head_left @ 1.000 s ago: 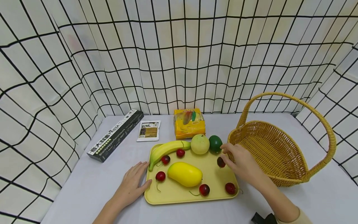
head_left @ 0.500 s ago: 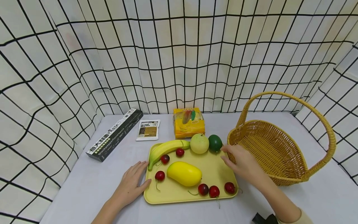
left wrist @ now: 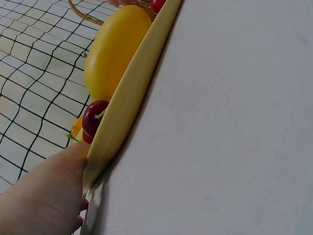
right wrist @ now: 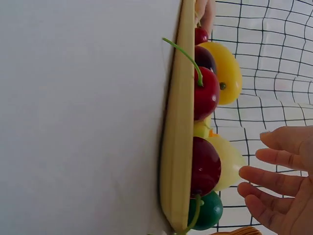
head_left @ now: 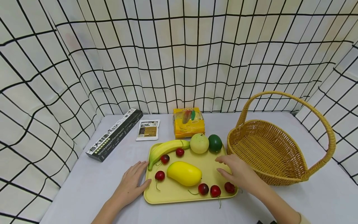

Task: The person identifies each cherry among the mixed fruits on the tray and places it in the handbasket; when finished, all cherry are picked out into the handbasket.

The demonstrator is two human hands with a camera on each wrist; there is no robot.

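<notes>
My left hand [head_left: 130,183] rests flat at the left edge of a yellow tray [head_left: 170,196], its thumb on the rim. In the left wrist view, the thumb [left wrist: 63,166] lies close to a dark red cherry [left wrist: 94,117]. Above the tray's right side hovers my right hand [head_left: 237,171], fingers spread and holding nothing. Near it, a cherry [head_left: 230,187] lies at the tray's front right corner, beside another cherry [head_left: 215,191] whose stem hangs over the rim. A yellow mango [head_left: 184,173] sits mid-tray, with a banana [head_left: 167,149] behind it.
A pale green round fruit [head_left: 199,143] and a dark green one [head_left: 215,143] sit at the tray's back. A wicker basket [head_left: 268,155] with a tall handle stands right. Behind are a yellow package [head_left: 189,124], a sachet [head_left: 148,130] and a black pasta box [head_left: 116,135].
A cherry held in my right hand one second ago now lies at the tray's front edge. The right hand has since moved slightly toward me and spread its fingers. The left hand stays put.
</notes>
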